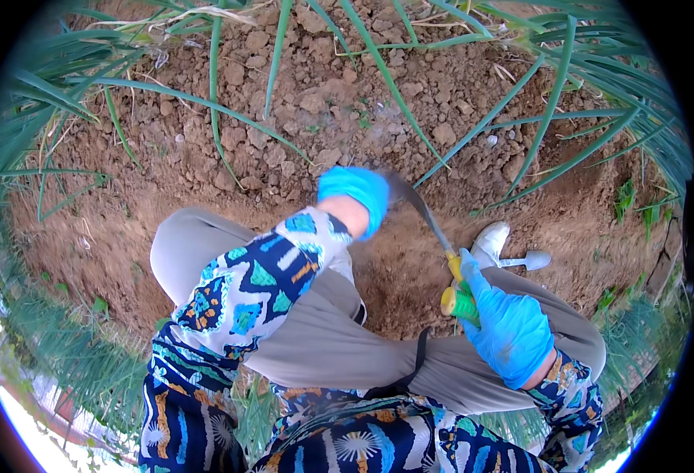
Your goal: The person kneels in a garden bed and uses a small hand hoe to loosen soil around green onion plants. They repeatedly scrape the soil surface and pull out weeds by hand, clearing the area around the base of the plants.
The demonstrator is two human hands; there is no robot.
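My right hand (509, 331), in a blue glove, is closed around a sickle (432, 227). The sickle's yellow neck (454, 266) shows above the fingers, and its curved metal blade reaches up and left. A green ribbed grip with a yellow end (459, 303) sticks out left of the same hand; whether it belongs to the sickle or to a second tool I cannot tell. My left hand (355, 195), also blue-gloved, is over the soil (299, 136) at the blade's blurred far end. Its fingers are hidden, so touch or grip cannot be made out.
Long green onion-like leaves (382, 71) hang over the soil from above, with thicker clumps (607, 77) at both sides. A small metal trowel head (537, 260) lies beside my white shoe (491, 242). My bent knees (187, 248) flank the ground below my hands.
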